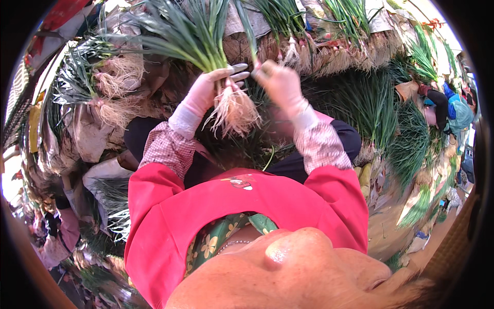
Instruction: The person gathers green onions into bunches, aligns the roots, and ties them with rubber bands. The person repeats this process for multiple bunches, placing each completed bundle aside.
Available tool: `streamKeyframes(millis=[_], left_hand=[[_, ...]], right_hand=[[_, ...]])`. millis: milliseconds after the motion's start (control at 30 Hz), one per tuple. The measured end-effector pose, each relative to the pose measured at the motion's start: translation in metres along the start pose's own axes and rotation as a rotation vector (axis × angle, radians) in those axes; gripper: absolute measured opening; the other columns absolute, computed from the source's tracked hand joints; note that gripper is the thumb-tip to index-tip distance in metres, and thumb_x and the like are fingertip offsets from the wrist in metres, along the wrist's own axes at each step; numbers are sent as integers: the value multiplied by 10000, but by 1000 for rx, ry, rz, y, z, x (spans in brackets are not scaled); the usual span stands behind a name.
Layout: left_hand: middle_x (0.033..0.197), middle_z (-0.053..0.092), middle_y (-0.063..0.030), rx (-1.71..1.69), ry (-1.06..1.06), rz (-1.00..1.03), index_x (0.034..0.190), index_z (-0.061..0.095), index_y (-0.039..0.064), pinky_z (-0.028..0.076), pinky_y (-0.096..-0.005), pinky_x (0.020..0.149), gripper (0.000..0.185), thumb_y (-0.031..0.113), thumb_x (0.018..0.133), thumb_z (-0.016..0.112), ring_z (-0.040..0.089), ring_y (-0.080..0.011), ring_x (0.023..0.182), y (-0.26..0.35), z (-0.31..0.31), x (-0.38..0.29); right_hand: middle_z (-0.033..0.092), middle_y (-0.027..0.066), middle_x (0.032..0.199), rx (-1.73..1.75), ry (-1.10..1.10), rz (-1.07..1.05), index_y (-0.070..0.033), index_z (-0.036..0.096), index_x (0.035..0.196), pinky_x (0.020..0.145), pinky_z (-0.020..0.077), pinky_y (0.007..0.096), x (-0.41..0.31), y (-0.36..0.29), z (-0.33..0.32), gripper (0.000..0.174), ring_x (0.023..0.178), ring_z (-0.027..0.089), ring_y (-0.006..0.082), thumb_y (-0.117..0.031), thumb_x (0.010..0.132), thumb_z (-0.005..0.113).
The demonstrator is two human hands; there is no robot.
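My left hand (210, 87), in a pale glove with grey fingertips, grips a bunch of green onions (204, 42) near the root end. Their leaves fan up and to the left, while the pale stringy roots (237, 110) hang below my fingers. Beside it, slightly blurred, my gloved right hand (281, 83) pinches a single green onion stalk (246, 29) close to its reddish base. That stalk points upward, apart from the bunch. Dark loose greens (231, 150) lie between my bent legs, below both hands.
Rooted bundles (293, 23) line the far side. More bundles (115, 85) lie at left on sacking, and a large leafy pile (362, 100) stands at right. Another person (451, 104) is at the far right; someone in pink (61, 231) shows at lower left.
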State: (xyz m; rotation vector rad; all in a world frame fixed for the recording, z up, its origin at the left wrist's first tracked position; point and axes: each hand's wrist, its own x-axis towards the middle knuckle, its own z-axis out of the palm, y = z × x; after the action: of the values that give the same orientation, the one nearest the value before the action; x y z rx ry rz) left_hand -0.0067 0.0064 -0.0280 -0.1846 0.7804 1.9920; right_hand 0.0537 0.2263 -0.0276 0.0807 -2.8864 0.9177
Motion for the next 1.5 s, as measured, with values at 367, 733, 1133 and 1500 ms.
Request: streamKeyframes(millis=[367, 733, 1133, 1500], left_hand=[[756, 655, -154, 292, 189, 191, 940, 616, -51, 535, -290, 532, 134, 58, 870, 582, 632, -210, 571, -17, -1, 2], [679, 619, -98, 339, 432, 179, 857, 602, -38, 502, -292, 548, 62, 3, 825, 635, 588, -177, 546, -39, -5, 16], [791, 631, -101, 78, 104, 258, 1052, 601, -39, 560, -266, 639, 194, 51, 881, 579, 630, -192, 690, 4, 16, -19], [967, 655, -155, 91, 30, 72, 1174, 556, -92, 556, -304, 689, 354, 82, 866, 553, 638, -197, 669, -5, -3, 12]], right_hand=[[670, 62, 869, 1570, -142, 555, 23, 617, 1093, 589, 521, 225, 34, -1, 33, 220, 691, 629, 107, -112, 920, 597], [611, 176, 705, -56, 99, -179, -56, 566, 738, 589, 491, 441, 37, -4, 66, 336, 664, 624, 355, -342, 913, 556], [660, 116, 726, 186, -580, 72, -12, 628, 880, 566, 504, 338, 8, 68, 24, 404, 599, 630, 222, -413, 887, 579], [615, 134, 589, -238, 283, -66, -91, 632, 733, 475, 483, 403, 1, 21, 39, 314, 509, 621, 287, -378, 861, 629]])
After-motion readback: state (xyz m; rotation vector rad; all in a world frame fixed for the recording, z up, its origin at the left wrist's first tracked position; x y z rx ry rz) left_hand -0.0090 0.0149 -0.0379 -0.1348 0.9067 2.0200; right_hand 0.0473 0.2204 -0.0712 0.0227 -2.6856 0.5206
